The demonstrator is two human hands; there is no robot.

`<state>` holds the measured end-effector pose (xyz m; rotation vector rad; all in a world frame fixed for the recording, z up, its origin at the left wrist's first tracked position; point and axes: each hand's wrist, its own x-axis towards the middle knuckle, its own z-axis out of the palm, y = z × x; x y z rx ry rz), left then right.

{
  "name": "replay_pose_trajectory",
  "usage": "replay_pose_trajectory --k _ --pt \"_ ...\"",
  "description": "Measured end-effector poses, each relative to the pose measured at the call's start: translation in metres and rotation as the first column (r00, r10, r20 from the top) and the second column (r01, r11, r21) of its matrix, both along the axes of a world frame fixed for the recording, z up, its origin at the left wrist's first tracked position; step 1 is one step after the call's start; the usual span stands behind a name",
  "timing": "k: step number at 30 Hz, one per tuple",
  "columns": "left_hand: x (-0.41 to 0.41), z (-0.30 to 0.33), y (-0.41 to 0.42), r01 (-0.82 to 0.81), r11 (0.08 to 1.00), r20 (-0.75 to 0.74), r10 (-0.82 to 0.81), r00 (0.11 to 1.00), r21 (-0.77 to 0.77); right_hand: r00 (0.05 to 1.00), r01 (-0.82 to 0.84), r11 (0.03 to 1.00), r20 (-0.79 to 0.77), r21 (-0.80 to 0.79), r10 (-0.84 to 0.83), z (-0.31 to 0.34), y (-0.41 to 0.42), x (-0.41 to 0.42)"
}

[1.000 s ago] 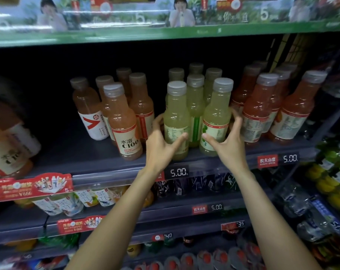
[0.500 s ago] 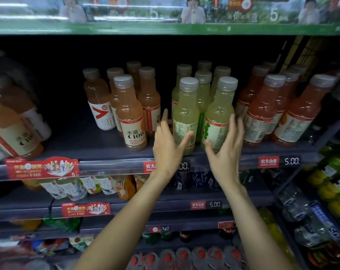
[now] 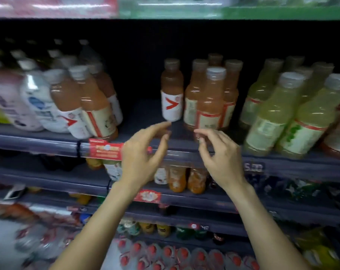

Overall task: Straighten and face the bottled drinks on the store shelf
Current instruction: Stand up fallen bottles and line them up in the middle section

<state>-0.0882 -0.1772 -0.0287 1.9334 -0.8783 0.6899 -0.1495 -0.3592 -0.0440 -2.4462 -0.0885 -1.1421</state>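
- Head view is motion-blurred throughout; label text on every bottle is unreadable.
- Left hand point(image 3: 140, 152): raised before the shelf edge point(image 3: 184, 152), fingers loosely curled, thumb and forefinger apart, holding nothing. Fingertips lie just below the white-labelled orange bottle point(image 3: 172, 90); contact cannot be confirmed.
- Right hand point(image 3: 221, 154): raised beside the left, fingers loosely curled, holding nothing. Fingertips overlap the base of the front orange bottle point(image 3: 211, 100); whether they touch it cannot be told.
- Orange bottles: upright cluster at shelf centre, rear units largely hidden behind the front one.
- Green bottles point(image 3: 278, 114): right of the cluster, leaning in the wide-angle view; the outermost is cut off by the frame edge.
- Left bottle group point(image 3: 87, 106): smeared, tilted, partly cropped.
- Price tag point(image 3: 253, 168): digits blurred.
- Lower shelves: contents indistinct.
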Motion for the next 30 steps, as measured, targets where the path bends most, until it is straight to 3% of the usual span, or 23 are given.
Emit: replay_pose_trajectory --k 3,5,9,13,16,25,30 --pt "0.043 -0.013 0.068 -0.238 0.963 0.048 0.245 0.968 -0.123 0.989 -0.139 0.98 -0.034 0.141 0.145 0.0 0.057 0.048" --pt "0.071 -0.019 0.101 -0.335 0.925 -0.008 0.339 0.941 -0.182 0.976 -0.192 0.958 -0.057 0.213 0.209 0.003 0.088 0.077" --pt "0.115 -0.02 0.139 -0.411 0.895 -0.134 0.392 0.91 -0.173 0.946 -0.234 0.909 -0.137 0.344 0.295 0.014 0.146 0.131" --pt "0.134 -0.024 0.143 -0.413 0.894 -0.145 0.391 0.909 -0.174 0.93 -0.242 0.872 -0.154 0.425 0.333 0.012 0.184 0.164" --pt "0.143 -0.03 0.141 -0.382 0.898 -0.198 0.343 0.918 -0.218 0.948 -0.185 0.892 -0.164 0.413 0.272 0.007 0.196 0.174" --pt "0.147 -0.03 0.139 -0.41 0.889 -0.15 0.385 0.911 -0.205 0.988 -0.028 0.924 -0.132 0.382 0.085 0.003 0.167 0.156" --pt "0.124 -0.024 0.126 -0.516 0.795 -0.178 0.484 0.857 -0.319 0.989 0.113 0.918 -0.129 0.38 -0.068 0.003 0.125 0.128"
